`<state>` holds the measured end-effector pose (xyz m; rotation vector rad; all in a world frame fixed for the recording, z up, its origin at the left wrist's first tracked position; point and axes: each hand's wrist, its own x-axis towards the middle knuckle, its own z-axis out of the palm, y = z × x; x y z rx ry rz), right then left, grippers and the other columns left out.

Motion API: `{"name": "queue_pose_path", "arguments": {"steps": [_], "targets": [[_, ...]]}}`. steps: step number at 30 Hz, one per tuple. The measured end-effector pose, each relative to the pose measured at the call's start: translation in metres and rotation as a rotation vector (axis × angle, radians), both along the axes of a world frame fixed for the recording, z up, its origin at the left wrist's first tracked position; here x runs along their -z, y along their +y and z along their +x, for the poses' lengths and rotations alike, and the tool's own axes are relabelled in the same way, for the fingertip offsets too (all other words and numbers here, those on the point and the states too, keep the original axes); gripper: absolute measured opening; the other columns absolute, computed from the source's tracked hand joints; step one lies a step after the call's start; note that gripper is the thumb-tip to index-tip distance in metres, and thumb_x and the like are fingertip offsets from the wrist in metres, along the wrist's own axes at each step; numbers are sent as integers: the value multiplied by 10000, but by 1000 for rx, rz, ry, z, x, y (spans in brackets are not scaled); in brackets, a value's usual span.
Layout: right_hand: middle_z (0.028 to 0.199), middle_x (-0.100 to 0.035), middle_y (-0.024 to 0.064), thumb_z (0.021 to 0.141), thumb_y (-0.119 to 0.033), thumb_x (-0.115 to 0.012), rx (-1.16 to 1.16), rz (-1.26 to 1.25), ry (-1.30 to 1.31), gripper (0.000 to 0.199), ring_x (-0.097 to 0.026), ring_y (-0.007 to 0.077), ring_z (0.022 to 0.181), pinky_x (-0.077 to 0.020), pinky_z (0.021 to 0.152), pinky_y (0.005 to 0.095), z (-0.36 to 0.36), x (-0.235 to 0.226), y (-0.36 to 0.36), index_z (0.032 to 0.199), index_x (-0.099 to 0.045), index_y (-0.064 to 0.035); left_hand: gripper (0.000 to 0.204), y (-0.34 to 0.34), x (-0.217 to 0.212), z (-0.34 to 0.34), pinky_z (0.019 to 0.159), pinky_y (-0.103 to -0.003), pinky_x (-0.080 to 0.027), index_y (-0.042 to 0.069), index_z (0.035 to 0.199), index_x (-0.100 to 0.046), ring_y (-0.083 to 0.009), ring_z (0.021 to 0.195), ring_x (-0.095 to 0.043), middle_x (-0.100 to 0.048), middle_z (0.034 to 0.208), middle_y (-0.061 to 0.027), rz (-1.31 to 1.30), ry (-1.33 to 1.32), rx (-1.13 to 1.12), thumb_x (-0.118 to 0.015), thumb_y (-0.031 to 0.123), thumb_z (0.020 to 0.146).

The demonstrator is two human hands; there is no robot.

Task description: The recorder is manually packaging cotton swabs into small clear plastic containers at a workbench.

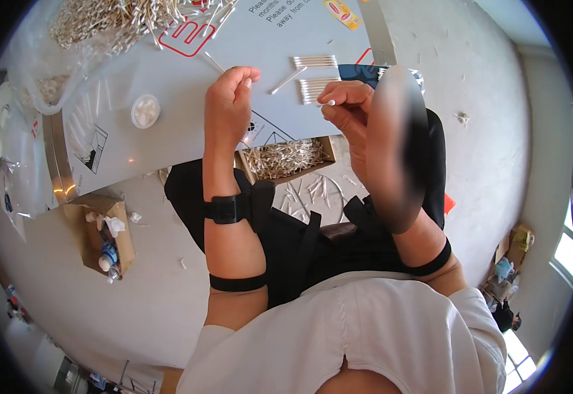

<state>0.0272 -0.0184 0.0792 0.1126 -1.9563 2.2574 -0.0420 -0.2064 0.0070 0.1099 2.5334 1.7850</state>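
Note:
My right hand (352,115) pinches a cotton swab (331,103) between thumb and forefinger; only its white tip shows. Just past those fingers lie two neat rows of swabs, the farther row (314,62) and the nearer row (318,88). My left hand (229,98) hovers over the table with its fingers curled toward the thumb, and whatever may be in them is hidden. Beside its knuckles a swab (213,61) slants, partly covered by the hand. Between my hands a single swab (289,80) lies tilted on the grey tabletop (181,125).
A big heap of swabs (102,23) in clear plastic fills the far left. A white round tub (145,111) stands nearer. Below the table edge sits a carton of swabs (286,161); another carton (125,233) holds bottles. A blurred oval covers my right wrist.

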Motion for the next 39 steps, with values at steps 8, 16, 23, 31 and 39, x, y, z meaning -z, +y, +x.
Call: {"name": "queue_pose_path", "arguments": {"steps": [8,16,23,31,39], "targets": [[819,-608,97,792,47,-676,48,914,212,113,-628,242,753,-500,641,328,-35,12,36,872,-642,-25,163,3,1,0,735,-283,-489,7,1016,-664,-155,792,-627,-699,898,-91,59,37,-18,-524,35,937],[812,-607,92,780,21,-653,-89,1429,427,120,-635,290,853,-540,692,385,-81,44,41,861,-654,-67,136,2,-2,0,700,-279,-483,5,985,-666,-144,748,-613,-697,856,-80,77,14,-38,-544,37,934],[831,-597,79,776,-11,-689,-119,1328,503,105,-635,278,874,-549,723,366,-82,49,31,850,-638,-66,138,0,-6,-1,691,-292,-490,4,986,-672,-170,718,-617,-699,841,-92,48,-31,-14,-551,37,928],[848,-583,71,779,-31,-672,-417,1413,623,111,-620,270,857,-543,734,363,-103,50,10,855,-602,-73,175,1,3,0,709,-251,-479,-2,1026,-684,-97,753,-583,-710,882,-53,90,69,-23,-536,48,947],[844,-581,90,816,-21,-652,-176,1162,675,132,-605,313,820,-517,695,385,-105,39,0,902,-557,-51,196,-6,-6,-2,779,-262,-501,3,1034,-691,-103,869,-638,-720,942,-49,144,-129,-11,-518,70,971]]}}
